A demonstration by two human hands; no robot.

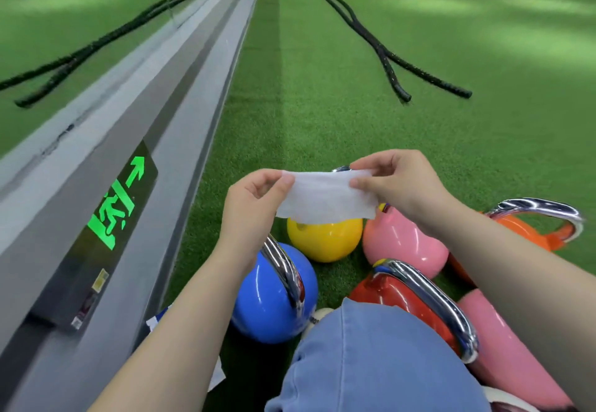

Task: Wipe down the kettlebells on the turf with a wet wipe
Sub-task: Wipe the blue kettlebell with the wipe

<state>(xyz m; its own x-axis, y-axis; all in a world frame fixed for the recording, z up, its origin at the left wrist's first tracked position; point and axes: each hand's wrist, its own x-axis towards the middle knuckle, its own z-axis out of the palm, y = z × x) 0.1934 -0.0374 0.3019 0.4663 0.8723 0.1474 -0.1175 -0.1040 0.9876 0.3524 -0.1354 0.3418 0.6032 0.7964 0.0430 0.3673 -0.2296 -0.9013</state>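
Hands first: your left hand (pixel 254 199) pinches the left end of the wet wipe (pixel 325 197) between thumb and curled fingers, and your right hand (pixel 400 182) pinches the right end the same way, so the sheet hangs stretched between them, above the kettlebells and touching none of them. You look to be at the unfolding step, with no wiping begun as far as these surfaces show. Below the wipe sits the yellow kettlebell (pixel 324 239), with the pink kettlebell (pixel 403 244) just right of it and the orange kettlebell (pixel 522 228) farther right; nearer to you stand the blue kettlebell (pixel 267 295) on the left and the red kettlebell (pixel 387 289) beside your knee, all on the green turf (pixel 354 105). Next you will likely need to gather the wipe into one hand, flat against the palm, and bring it down on the nearest bell, probably the yellow one, steadying it by its chrome handle with the free hand so the round body does not roll.
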